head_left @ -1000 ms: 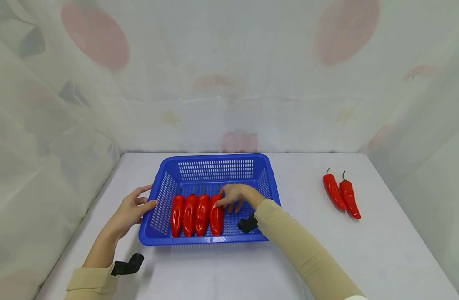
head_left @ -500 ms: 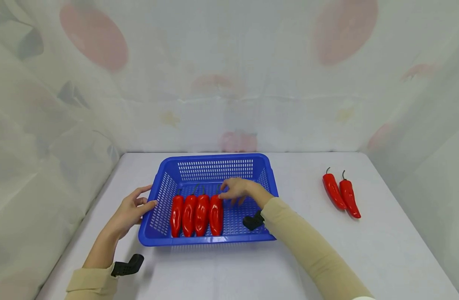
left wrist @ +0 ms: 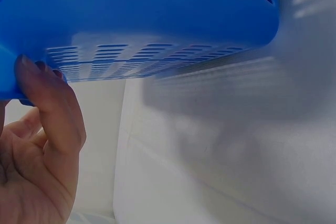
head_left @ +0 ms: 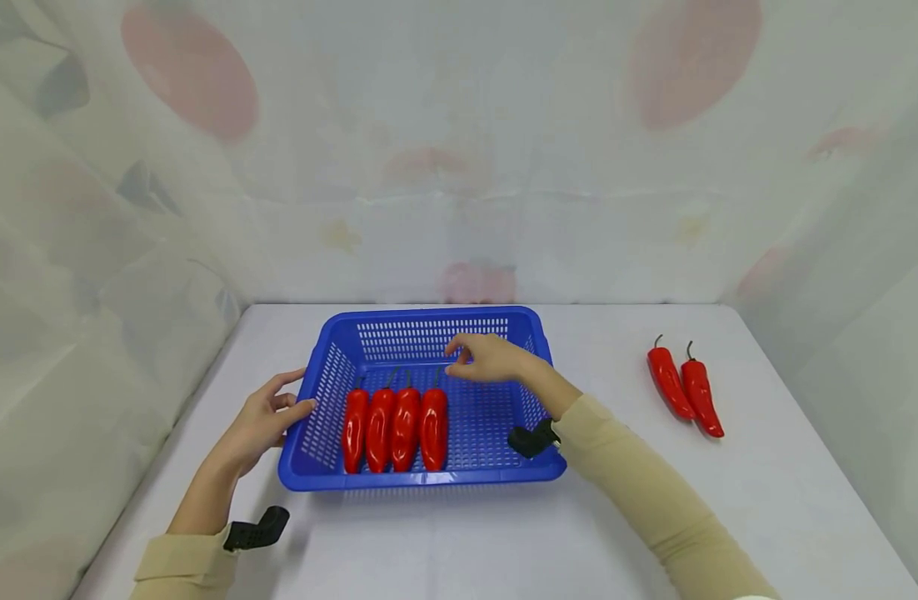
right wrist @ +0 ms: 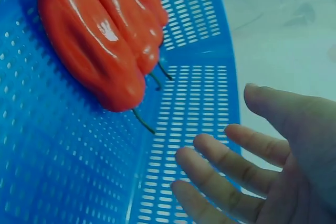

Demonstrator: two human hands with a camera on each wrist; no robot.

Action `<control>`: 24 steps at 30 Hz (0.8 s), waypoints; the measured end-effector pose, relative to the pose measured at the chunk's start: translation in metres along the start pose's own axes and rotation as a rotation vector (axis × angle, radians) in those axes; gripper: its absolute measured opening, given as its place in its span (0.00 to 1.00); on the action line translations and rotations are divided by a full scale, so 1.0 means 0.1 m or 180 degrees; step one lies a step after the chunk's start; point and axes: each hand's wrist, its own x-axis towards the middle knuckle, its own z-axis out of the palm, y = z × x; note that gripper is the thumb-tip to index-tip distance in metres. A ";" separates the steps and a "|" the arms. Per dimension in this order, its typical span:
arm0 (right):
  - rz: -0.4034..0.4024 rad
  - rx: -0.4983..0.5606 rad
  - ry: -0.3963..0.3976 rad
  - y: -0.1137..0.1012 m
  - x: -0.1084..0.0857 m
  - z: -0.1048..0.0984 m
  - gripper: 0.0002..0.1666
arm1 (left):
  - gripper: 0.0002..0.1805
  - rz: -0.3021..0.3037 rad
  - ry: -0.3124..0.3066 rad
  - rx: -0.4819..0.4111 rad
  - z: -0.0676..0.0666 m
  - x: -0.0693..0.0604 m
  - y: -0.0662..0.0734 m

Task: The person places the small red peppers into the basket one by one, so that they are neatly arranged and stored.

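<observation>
Though near peppers [head_left: 405, 429], right grip [head_left: 485, 358] apart.

White table [head_left: 789, 492], patterned curtain [head_left: 459, 108] behind.

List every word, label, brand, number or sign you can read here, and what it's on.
None readable in any view.
Blue basket and red peppers: no lettering seen.
Backdrop: faint, blurred printed shapes, no legible text.
Black wrist pieces: too small to tell whether they're marked.
</observation>
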 end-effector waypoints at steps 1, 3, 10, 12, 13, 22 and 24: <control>-0.0045 -0.0029 0.0053 0.00 -0.02 -0.01 0.21 | 0.38 -0.0006 -0.0001 -0.0001 0.00 0.00 0.00; -0.0117 -0.0054 0.0134 0.01 -0.06 -0.05 0.20 | 0.38 -0.0019 -0.0004 0.0000 0.00 0.00 0.00; -0.0229 -0.0010 0.0454 0.04 -0.22 -0.14 0.19 | 0.39 -0.0017 -0.0001 0.0031 0.01 0.00 0.00; -0.0268 0.0011 0.0570 0.05 -0.26 -0.17 0.19 | 0.39 0.0005 -0.0011 0.0011 0.01 -0.01 0.01; -0.0293 0.0034 0.0629 0.06 -0.29 -0.19 0.19 | 0.39 0.0008 -0.0014 0.0001 0.01 -0.01 0.02; -0.0293 0.0212 0.1058 0.19 -0.50 -0.33 0.21 | 0.39 0.0005 0.0013 0.0034 0.01 -0.01 0.02; -0.0280 0.0267 0.1159 0.25 -0.54 -0.34 0.21 | 0.39 0.0006 0.0017 0.0033 0.01 -0.01 0.01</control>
